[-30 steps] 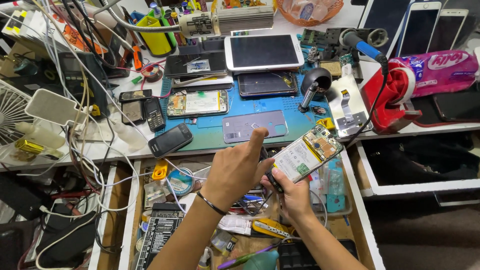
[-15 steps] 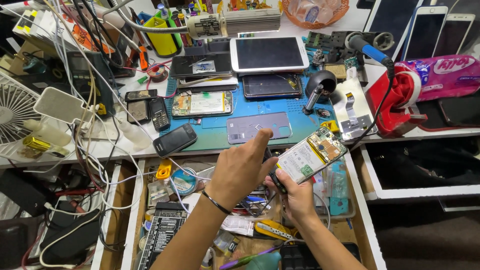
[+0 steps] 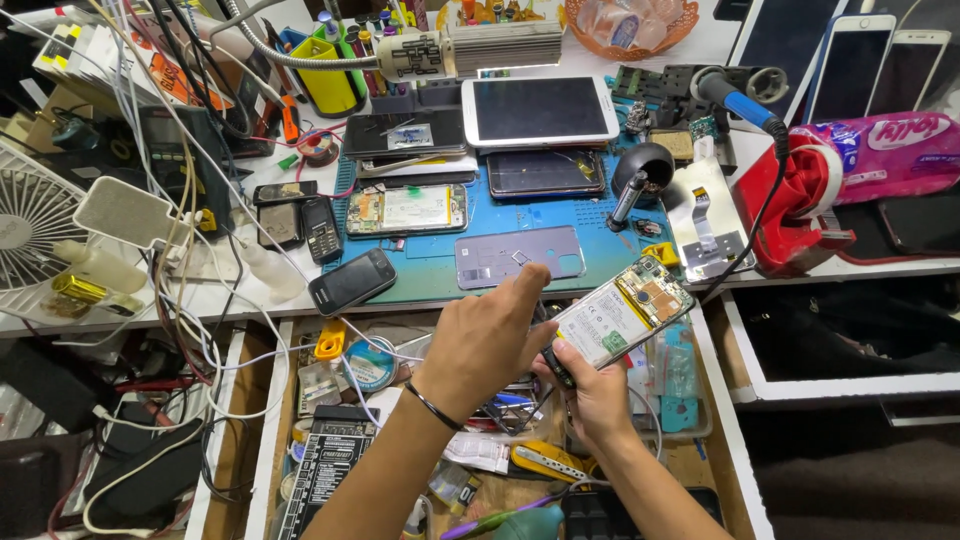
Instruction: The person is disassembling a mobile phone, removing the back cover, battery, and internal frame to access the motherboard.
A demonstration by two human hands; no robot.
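My right hand [image 3: 592,392] grips the lower end of an opened smartphone [image 3: 622,318], its back off and its white battery and circuit board showing, tilted up to the right over the open drawer. My left hand [image 3: 482,342], with a thin dark bracelet at the wrist, hovers against the phone's lower left end. Its index finger points up towards a purple phone back cover [image 3: 520,255] on the blue work mat [image 3: 600,245]. The other fingers are curled, and what lies under them is hidden.
The mat holds another opened phone [image 3: 406,210], a white tablet [image 3: 540,108] and dark phones [image 3: 352,280]. A soldering iron [image 3: 745,100], a red tape dispenser [image 3: 800,215], tangled cables [image 3: 190,300] and a small fan [image 3: 30,235] crowd the desk. The drawer [image 3: 330,430] is full of parts and tools.
Both hands stay where they were, the right still holding the opened phone. Only the view has shifted slightly.
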